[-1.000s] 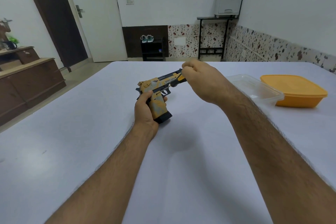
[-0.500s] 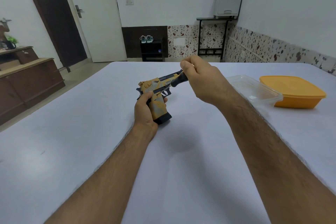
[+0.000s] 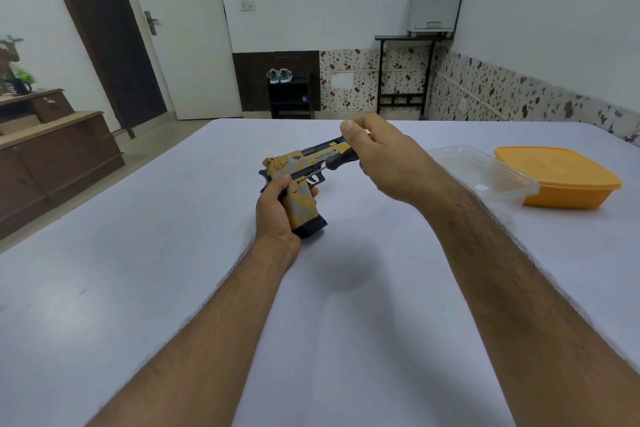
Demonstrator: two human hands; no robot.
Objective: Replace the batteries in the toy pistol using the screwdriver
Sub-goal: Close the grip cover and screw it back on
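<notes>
A yellow, grey and black toy pistol (image 3: 300,170) stands with the base of its grip on the white table (image 3: 173,270), barrel pointing away to the right. My left hand (image 3: 277,210) grips the pistol's handle from the left. My right hand (image 3: 377,156) pinches the black and yellow handle of a small screwdriver (image 3: 334,163) between thumb and fingers. Its thin metal tip touches the pistol's side just above the grip, near the trigger. Most of the screwdriver's handle is hidden inside my fingers.
A clear plastic container (image 3: 481,172) sits to the right of my right forearm, with an orange lidded box (image 3: 557,177) beside it. The table's left edge runs diagonally; beyond it are a wooden cabinet (image 3: 52,149) and a door.
My right hand has rotated around the screwdriver, thumb now up on top, and the black handle shows more. The pistol and my left hand have stayed put.
</notes>
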